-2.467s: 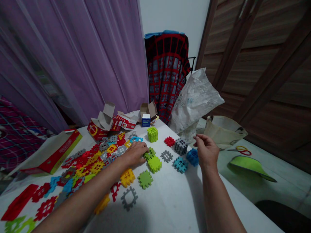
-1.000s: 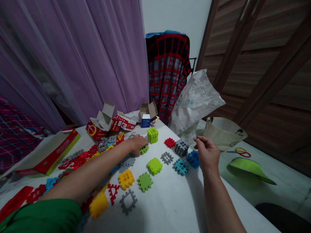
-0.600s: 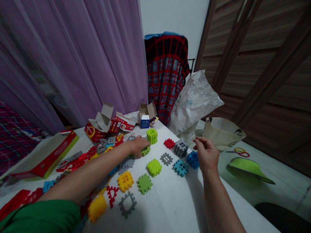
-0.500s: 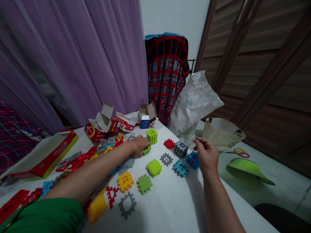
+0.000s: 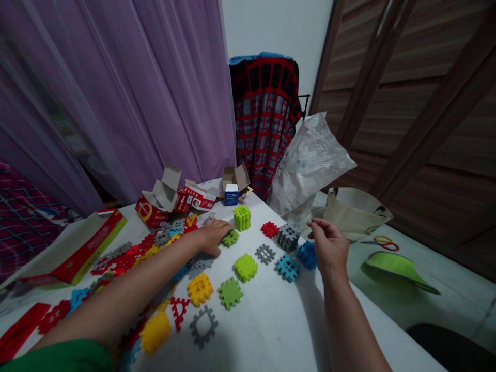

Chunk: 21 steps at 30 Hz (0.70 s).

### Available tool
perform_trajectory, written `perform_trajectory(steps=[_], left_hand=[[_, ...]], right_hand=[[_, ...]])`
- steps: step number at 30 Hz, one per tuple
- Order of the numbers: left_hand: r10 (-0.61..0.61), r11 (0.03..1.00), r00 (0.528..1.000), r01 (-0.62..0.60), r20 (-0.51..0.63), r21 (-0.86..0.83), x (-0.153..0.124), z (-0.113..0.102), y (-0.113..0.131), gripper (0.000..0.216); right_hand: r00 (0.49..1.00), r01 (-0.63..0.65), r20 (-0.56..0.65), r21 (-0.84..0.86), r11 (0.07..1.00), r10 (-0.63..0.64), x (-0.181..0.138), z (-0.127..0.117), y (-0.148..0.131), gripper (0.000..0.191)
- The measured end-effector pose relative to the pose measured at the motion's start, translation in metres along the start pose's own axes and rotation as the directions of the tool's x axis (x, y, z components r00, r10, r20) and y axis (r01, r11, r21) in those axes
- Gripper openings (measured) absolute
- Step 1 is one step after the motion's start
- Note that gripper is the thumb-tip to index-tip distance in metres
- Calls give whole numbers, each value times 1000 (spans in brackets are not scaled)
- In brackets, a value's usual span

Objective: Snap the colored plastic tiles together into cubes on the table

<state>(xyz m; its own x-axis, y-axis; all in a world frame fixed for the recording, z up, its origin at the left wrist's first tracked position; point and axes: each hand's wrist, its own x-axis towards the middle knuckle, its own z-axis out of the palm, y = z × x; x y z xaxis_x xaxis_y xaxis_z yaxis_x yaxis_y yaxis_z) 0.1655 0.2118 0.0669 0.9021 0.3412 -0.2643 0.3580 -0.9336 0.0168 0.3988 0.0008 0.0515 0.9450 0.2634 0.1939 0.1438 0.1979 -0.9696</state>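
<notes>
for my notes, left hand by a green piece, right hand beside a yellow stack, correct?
Not quite: the head view shows a blue stack beside the right hand, not a yellow one; the left hand is by a green piece.

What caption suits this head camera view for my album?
Left hand near a green toothed tile, right hand near blue tiles.
</notes>
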Motion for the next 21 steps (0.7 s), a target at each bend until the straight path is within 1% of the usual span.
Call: perform_trajectory(steps=[2, 4, 6, 8, 11, 13, 16, 21], left_hand=[[-124, 991, 988, 118, -93, -65, -11, 4, 3, 98], [-268, 960, 950, 249, -161, -129, -16, 9, 10, 96], [-387, 919, 903, 362, -187, -156, -17, 13, 21, 89], [-456, 889, 864, 434, -211, -146, -14, 18, 33, 85], [-505, 863, 823, 487, -259, -134, -8, 23, 46, 78], [-529, 849, 807, 511, -263, -138, -7, 24, 50, 70], [-525, 851, 809, 507, -263, -136, -7, 26, 50, 62], [-526, 850, 811, 506, -257, -145, -5, 30, 48, 58]], right_hand=[[1000, 13, 0, -9, 1000, -13, 0, 0, 1, 30], [1000, 21, 12, -12, 1000, -20, 0, 1, 2, 30], [1000, 15, 28, -6, 1000, -15, 0, 1, 3, 30], [999, 4, 34, -1, 1000, -4, -1, 1, 3, 30], [1000, -3, 23, -1, 1000, 3, -1, 0, 1, 30], [1000, -9, 12, 0, 1000, 9, -1, 0, 0, 30], [1000, -20, 5, 7, 1000, 20, 0, 0, -1, 30], [1000, -24, 6, 14, 1000, 24, -1, 1, 0, 30]])
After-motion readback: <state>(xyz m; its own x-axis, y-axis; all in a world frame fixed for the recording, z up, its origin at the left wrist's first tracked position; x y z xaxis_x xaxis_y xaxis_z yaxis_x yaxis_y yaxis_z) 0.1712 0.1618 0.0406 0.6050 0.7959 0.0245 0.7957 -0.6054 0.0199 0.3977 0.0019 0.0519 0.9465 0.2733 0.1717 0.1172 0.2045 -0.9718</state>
